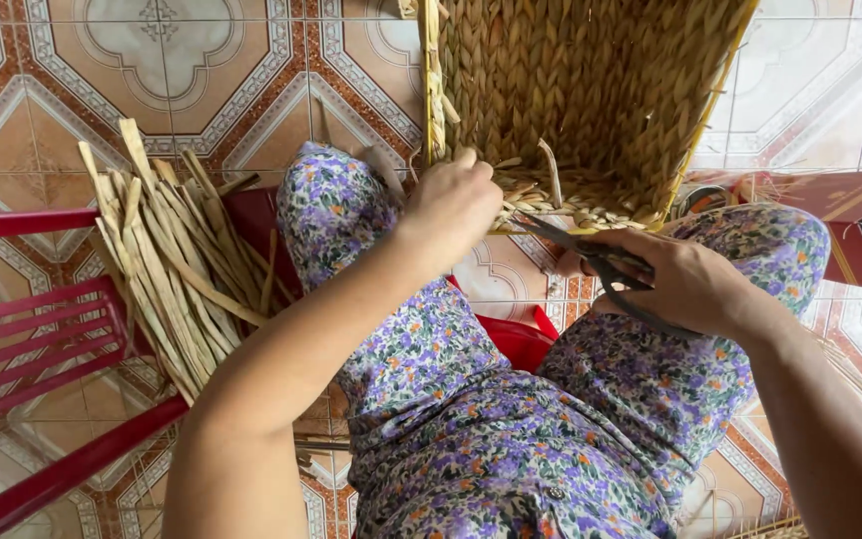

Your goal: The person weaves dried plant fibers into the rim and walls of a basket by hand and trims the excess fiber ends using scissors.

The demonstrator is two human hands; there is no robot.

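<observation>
— While the woven straw basket [581, 100] leans between the knees, where does the left hand [451, 200] sit?

— It rests on the basket's lower rim, fingers curled shut around the loose braid ends there, pinching the weave.

— And the right hand [685, 284]?

— It holds a pair of dark metal scissors [591, 262], fingers closed through and around the handles. The blades point left toward the rim, just beside the left hand's knuckles. Whether the blades are parted, one cannot tell.

— Where exactly is the basket?

— It is tipped against the person's floral-print trousers [471, 399], its open side facing the camera, its base toward the patterned floor tiles [202, 70].

— What lies nearby?

— A bundle of dried straw strips [167, 260] lies on the floor to the left, partly over a red plastic stool [32, 339], well apart from both hands.
</observation>
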